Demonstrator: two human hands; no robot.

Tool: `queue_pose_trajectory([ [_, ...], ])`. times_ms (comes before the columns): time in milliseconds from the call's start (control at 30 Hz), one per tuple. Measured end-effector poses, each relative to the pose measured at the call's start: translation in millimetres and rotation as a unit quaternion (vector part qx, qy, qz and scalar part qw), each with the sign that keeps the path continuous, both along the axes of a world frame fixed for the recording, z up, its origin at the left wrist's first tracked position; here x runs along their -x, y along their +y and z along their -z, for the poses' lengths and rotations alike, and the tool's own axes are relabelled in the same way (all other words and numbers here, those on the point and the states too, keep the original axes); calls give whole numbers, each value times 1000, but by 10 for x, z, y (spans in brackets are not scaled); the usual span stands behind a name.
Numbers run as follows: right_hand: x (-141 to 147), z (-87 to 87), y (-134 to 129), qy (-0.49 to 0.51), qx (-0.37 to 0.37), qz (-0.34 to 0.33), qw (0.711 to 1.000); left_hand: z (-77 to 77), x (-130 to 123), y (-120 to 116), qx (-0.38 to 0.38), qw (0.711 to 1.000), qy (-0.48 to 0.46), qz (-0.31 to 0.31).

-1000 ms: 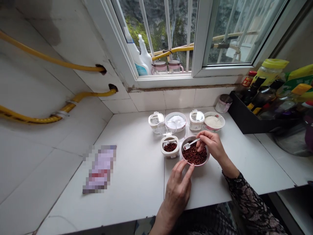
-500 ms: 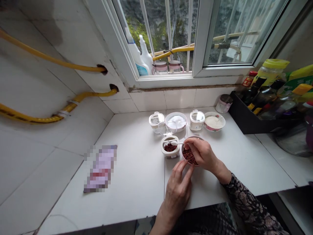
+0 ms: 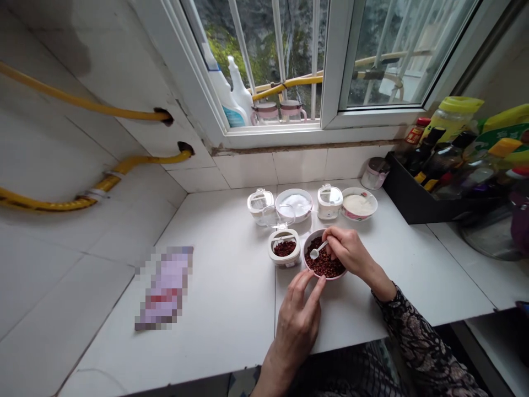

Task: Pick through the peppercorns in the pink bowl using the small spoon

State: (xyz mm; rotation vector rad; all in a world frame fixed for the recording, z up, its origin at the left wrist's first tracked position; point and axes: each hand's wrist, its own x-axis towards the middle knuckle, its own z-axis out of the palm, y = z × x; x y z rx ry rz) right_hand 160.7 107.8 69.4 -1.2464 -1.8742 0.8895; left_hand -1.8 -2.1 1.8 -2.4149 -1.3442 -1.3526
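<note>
My right hand (image 3: 349, 251) is closed on a small white spoon (image 3: 316, 253), its bowl just over dark red peppercorn-like grains (image 3: 324, 267). These fill a round bowl (image 3: 335, 277) with a pale rim. At the bowl's near rim, my left hand (image 3: 301, 311) rests its fingertips, fingers apart and stretched out. Just left of the bowl stands a seasoning jar (image 3: 284, 262) with its clear lid (image 3: 278, 216) raised, holding more of the same grains.
Behind are two lidded jars, one on the left (image 3: 260, 204) and one on the right (image 3: 329, 203), a bowl of white granules (image 3: 294, 192) and a bowl of pale powder (image 3: 359, 215). A black bottle box (image 3: 407, 198) stands right; a blurred purple packet (image 3: 165, 286) lies left.
My right hand has brought the spoon from above the open jar rightward and down over the bowl of grains. My left hand stays at the bowl's rim. The view has shifted slightly.
</note>
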Motion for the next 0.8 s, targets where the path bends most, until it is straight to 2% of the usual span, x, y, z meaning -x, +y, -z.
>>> queue_pose_trajectory([
  [167,-64,4,39,89,75,21,993,-10,-4,4,-2,1000,4,0],
  [400,-44,1,12,47,45,-37,997,-8,-6,5,-3,1000,5,-5],
  [600,-55,17,42,122,99,1,988,-1,4,7,-4,1000,13,-4],
  [800,-90,-17,73,178,135,7,975,0,2,9,-5,1000,13,-5],
])
